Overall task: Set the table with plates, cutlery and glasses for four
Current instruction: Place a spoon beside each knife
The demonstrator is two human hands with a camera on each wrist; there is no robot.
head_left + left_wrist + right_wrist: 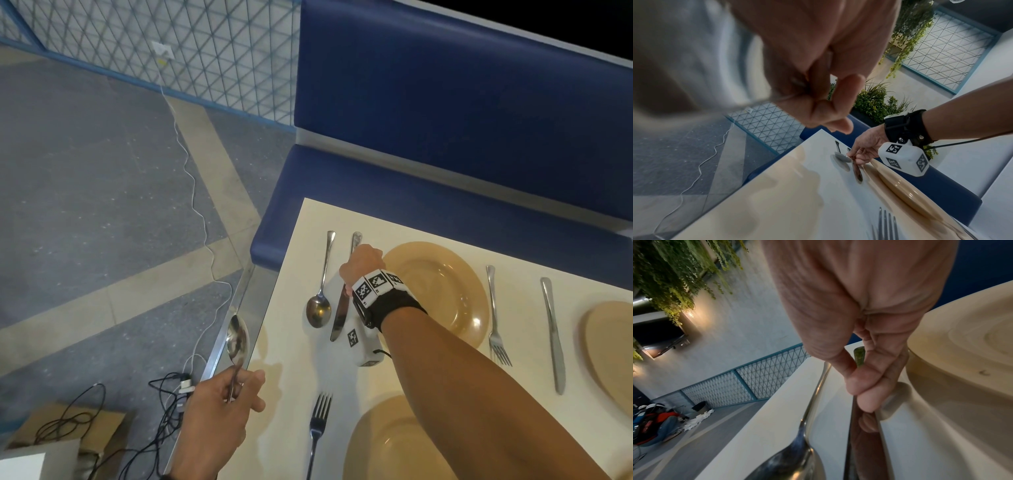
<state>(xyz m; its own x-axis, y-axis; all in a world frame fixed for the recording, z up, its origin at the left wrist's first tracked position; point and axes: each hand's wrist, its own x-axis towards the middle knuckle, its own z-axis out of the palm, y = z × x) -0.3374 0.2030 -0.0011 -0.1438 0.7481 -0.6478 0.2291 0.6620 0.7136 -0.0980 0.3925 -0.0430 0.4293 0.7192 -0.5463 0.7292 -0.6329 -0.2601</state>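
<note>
Right hand (361,265) pinching knife (339,308) beside tan plate (442,284); left hand (219,411) gripping a spoon (237,339).

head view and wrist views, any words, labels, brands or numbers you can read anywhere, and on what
No readable text in any view.
Wrist band: black-and-white square code patterns only, no letters.
White camera box: the same kind of code squares, no words.
Cutlery and plates: no brand marks visible.

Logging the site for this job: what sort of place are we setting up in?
Probably a restaurant or café dining area. A blue padded booth bench runs along the white table, a mesh partition borders the floor, and potted greenery stands behind the bench.
</note>
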